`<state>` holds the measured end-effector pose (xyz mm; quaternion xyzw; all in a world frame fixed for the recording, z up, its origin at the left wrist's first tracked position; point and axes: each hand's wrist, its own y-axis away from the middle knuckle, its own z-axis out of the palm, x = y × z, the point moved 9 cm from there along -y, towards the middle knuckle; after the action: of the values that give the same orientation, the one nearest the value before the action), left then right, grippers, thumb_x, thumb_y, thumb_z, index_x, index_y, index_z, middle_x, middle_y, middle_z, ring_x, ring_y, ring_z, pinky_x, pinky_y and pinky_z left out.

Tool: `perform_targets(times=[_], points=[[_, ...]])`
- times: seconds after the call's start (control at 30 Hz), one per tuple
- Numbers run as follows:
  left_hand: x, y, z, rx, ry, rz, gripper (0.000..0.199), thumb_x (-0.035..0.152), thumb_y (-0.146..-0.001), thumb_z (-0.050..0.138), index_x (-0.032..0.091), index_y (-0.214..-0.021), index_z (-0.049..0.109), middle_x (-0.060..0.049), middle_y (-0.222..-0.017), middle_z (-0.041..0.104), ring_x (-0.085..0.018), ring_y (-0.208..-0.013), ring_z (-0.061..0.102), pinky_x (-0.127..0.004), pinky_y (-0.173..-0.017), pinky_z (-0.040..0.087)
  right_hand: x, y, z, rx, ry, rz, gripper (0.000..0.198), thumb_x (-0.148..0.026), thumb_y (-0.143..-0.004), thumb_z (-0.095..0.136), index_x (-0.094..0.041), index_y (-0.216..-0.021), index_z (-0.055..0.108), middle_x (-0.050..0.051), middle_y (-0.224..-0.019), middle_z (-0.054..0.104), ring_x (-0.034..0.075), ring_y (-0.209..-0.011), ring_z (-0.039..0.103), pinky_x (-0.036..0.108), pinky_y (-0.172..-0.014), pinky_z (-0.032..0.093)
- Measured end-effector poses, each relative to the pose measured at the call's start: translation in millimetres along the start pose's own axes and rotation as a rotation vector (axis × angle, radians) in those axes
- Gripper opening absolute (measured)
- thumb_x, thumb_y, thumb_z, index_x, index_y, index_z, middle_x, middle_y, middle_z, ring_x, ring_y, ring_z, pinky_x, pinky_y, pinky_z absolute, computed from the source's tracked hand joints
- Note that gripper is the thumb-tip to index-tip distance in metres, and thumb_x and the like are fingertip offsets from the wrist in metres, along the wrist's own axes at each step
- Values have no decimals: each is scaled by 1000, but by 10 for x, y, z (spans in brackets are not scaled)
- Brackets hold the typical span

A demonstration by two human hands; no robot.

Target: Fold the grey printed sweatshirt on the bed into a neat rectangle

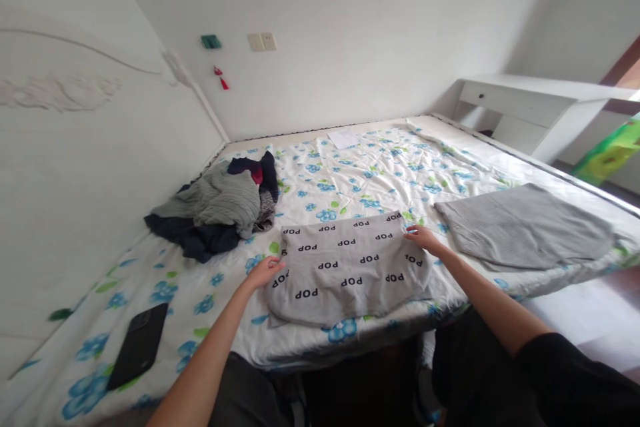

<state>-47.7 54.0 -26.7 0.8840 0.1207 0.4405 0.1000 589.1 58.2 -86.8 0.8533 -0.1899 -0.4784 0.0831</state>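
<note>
A grey garment with black "POP" lettering lies folded and spread flat on the bed's near edge, its print upside down to me. My left hand is at its left edge, fingers curled and closed on the cloth. At the upper right edge, my right hand pinches the fabric between thumb and fingers. The lower hem looks a little wavy. Whether it is a shirt or another kind of top I cannot tell.
A folded grey ribbed garment lies to the right. A heap of grey and dark clothes sits at the left near the wall. A black phone rests front left. White paper lies at the back. Beyond the bed stands a white desk.
</note>
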Motion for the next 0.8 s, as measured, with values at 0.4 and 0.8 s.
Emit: perform_targets(times=[0.4, 0.8], points=[[306, -344, 281, -25, -29, 34, 46, 57, -63, 96, 22, -85, 78, -11, -91, 85, -40, -107, 80, -38, -86, 62, 109, -360, 204, -80, -179, 157, 65, -38, -79, 97, -16, -134, 72, 15, -120, 82, 31, -110, 79, 32, -82, 64], [237, -818, 33, 139, -137, 66, 56, 58, -67, 96, 22, -106, 80, -17, -120, 87, -40, -129, 77, -42, -111, 57, 32, -544, 78, -54, -228, 86, 60, -38, -83, 98, -16, -134, 77, 13, -115, 83, 25, -103, 78, 28, -84, 64]])
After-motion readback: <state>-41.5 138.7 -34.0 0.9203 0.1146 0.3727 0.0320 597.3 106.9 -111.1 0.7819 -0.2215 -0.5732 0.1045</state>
